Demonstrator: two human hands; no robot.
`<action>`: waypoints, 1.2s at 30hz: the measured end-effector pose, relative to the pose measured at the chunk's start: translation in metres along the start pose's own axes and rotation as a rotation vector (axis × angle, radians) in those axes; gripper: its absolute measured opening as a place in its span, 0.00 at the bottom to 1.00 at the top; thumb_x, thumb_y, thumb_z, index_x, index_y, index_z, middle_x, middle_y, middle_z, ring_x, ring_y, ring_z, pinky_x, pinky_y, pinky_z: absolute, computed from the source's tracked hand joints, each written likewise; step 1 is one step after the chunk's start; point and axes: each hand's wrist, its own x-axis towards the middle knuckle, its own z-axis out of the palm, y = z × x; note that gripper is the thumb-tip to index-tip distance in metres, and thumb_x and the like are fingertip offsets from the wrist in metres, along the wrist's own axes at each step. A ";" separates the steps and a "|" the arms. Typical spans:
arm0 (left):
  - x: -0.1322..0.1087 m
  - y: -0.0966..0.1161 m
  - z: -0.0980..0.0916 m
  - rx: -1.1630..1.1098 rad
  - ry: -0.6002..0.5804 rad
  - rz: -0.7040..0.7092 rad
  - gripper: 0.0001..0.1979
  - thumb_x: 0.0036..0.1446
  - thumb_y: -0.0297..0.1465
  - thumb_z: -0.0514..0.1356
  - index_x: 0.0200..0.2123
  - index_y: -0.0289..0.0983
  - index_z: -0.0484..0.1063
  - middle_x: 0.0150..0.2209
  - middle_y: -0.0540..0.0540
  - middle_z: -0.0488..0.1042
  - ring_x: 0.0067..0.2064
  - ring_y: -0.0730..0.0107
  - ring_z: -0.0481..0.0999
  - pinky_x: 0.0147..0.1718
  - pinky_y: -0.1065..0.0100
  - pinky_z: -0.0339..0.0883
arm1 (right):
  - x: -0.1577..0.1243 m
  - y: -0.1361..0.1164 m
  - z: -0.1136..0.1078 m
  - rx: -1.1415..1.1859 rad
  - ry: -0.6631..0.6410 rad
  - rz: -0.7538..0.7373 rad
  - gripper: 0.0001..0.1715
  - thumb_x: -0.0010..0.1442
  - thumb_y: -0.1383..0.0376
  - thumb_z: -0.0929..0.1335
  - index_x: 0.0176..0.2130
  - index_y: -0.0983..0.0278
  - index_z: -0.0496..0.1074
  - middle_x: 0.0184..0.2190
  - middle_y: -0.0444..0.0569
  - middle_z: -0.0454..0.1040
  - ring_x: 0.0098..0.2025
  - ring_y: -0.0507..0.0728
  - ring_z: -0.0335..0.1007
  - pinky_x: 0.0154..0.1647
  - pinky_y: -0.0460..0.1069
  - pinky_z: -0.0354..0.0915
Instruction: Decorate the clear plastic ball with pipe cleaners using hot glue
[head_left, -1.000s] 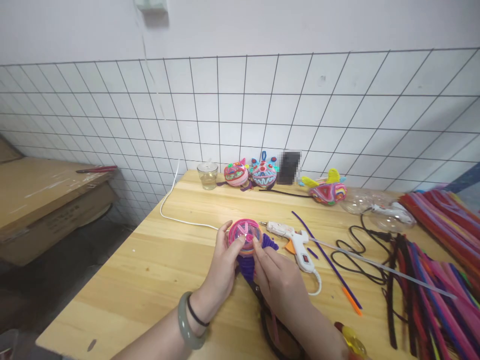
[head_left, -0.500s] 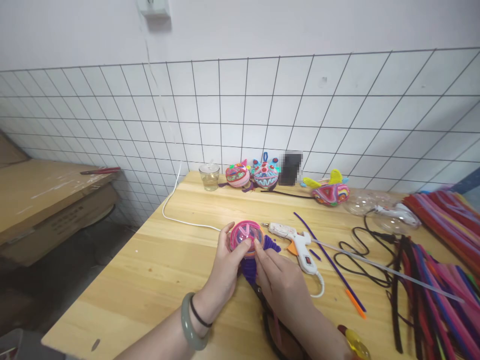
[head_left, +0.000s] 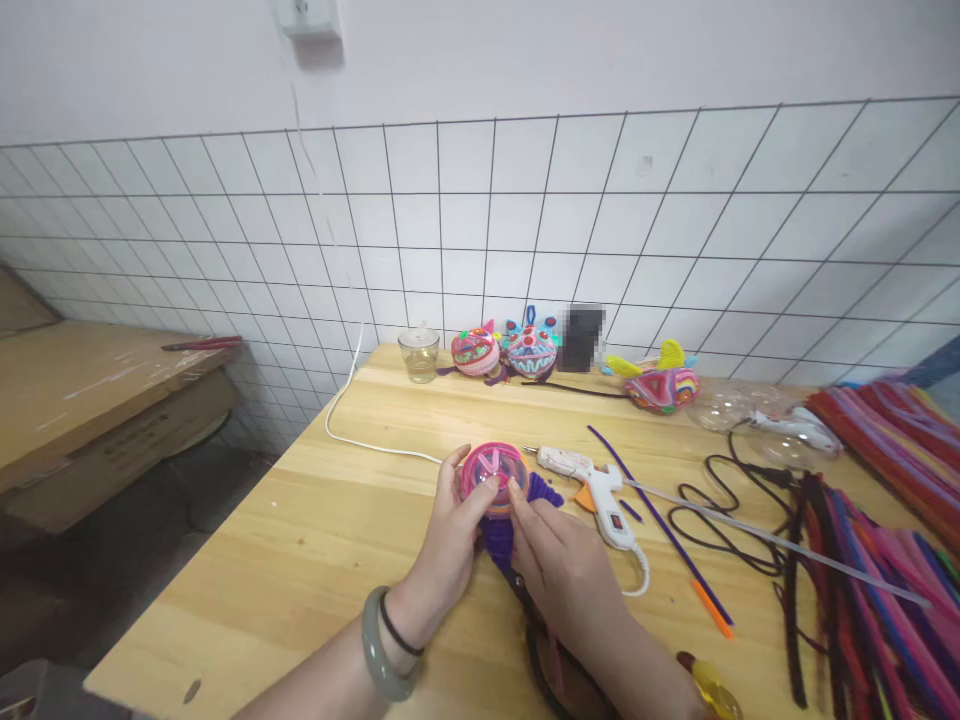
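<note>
My left hand (head_left: 455, 525) is wrapped round a clear plastic ball (head_left: 493, 476) with pink and other coloured pipe cleaner on it, its thumb resting on the top. From the other side, my right hand (head_left: 559, 560) pinches the ball's near right edge; whether a small piece is between those fingertips is hidden. Purple wound pipe-cleaner pieces (head_left: 498, 540) show below and to the right of the ball. Beneath my right hand lies a pair of black-handled scissors (head_left: 534, 640), partly covered. A white hot glue gun (head_left: 596, 485) rests just right of the ball.
Finished pipe-cleaner figures (head_left: 531, 350), a lidded glass (head_left: 418, 355) and clear plastic balls (head_left: 724, 405) stand along the back. Bundles of pipe cleaners (head_left: 862, 590) fill the right side, near a black cable (head_left: 712, 530). A purple pipe cleaner (head_left: 660, 525) lies beyond the glue gun.
Almost nothing differs. My fingers have shifted very slightly on the ball, which stays in the same place.
</note>
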 end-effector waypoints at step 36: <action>0.005 0.000 -0.003 -0.056 -0.053 -0.019 0.25 0.53 0.37 0.65 0.52 0.41 0.63 0.46 0.44 0.75 0.46 0.64 0.75 0.46 0.64 0.66 | -0.002 0.003 0.002 -0.007 -0.027 0.001 0.20 0.63 0.76 0.57 0.52 0.74 0.69 0.22 0.47 0.69 0.21 0.55 0.64 0.21 0.48 0.59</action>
